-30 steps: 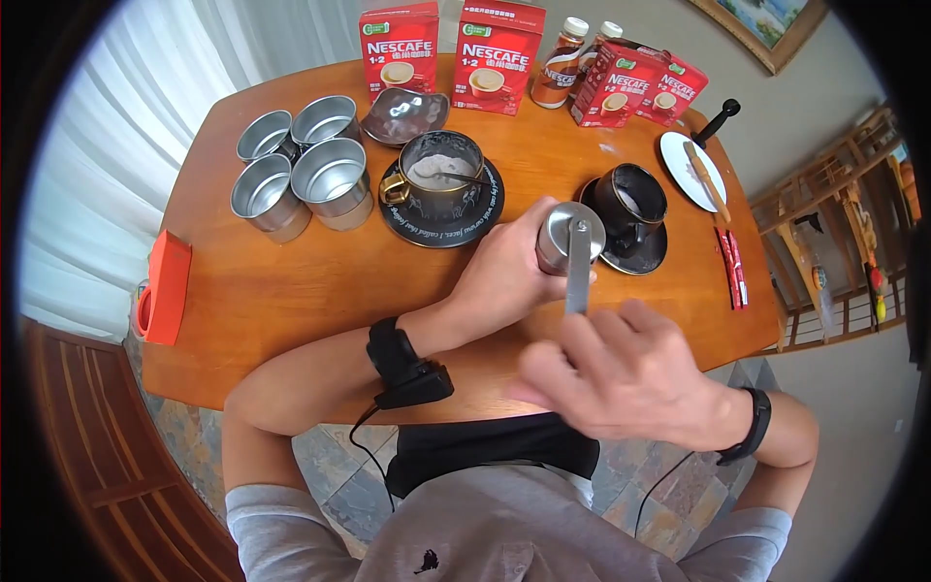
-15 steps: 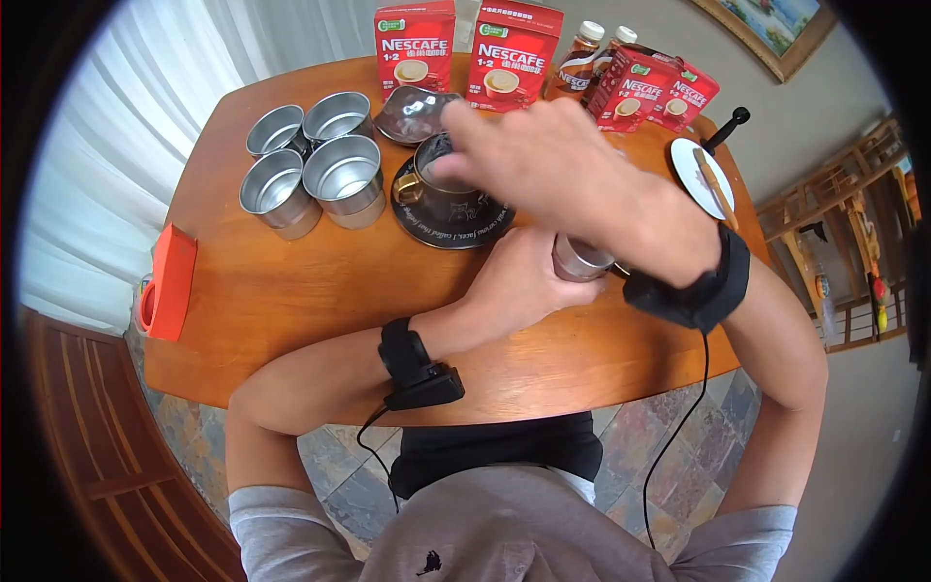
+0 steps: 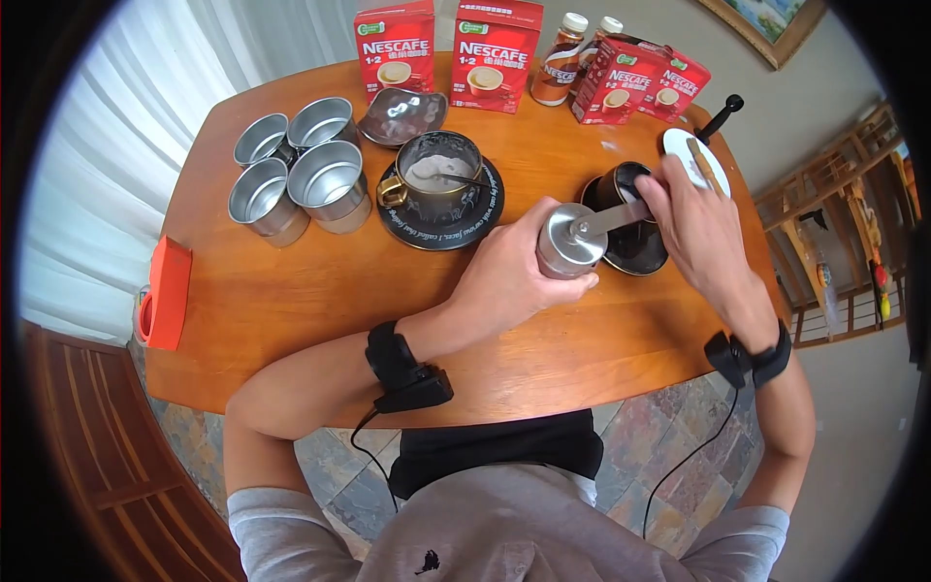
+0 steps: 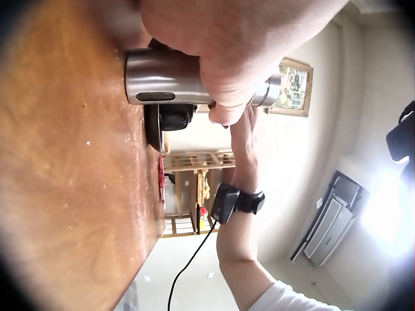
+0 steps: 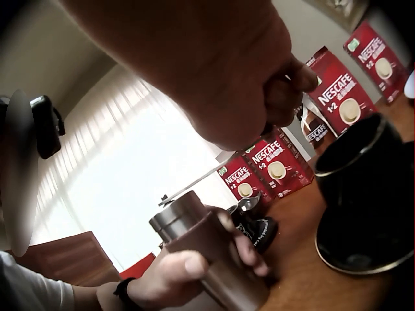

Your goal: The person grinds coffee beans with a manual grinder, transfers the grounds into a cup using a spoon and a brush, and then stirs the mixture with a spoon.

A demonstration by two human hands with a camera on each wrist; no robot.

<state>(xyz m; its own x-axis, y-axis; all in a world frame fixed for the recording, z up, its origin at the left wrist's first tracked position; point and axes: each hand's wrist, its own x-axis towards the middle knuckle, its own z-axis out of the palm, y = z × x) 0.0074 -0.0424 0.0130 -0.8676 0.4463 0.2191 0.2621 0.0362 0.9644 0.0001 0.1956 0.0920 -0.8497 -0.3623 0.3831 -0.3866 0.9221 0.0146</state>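
A silver manual coffee grinder (image 3: 557, 254) stands upright on the table, tilted slightly in the head view. My left hand (image 3: 499, 272) wraps round its body, fingers on one side and thumb on the other. From the lid a flat metal crank (image 3: 613, 219) points right, and my right hand (image 3: 700, 228) grips its far end, hiding the knob. In the left wrist view, an oval slot marks the steel body of the grinder (image 4: 165, 74) near its base. Just beyond the grinder is a black cup (image 3: 613, 189) on a black saucer (image 3: 635, 257), partly covered by the right hand and crank.
A gold-handled black cup (image 3: 446, 206) with pale powder and a spoon sits on a saucer (image 3: 427, 233). Several metal canisters (image 3: 330, 184) stand left, with an orange-red stand (image 3: 170, 291) nearby. Coffee boxes (image 3: 495, 58), bottles (image 3: 558, 73) and a dark dish (image 3: 402, 116) line the back.
My right hand has swung the crank round, from the near side across the far side to the right. The left hand keeps its hold on the grinder.
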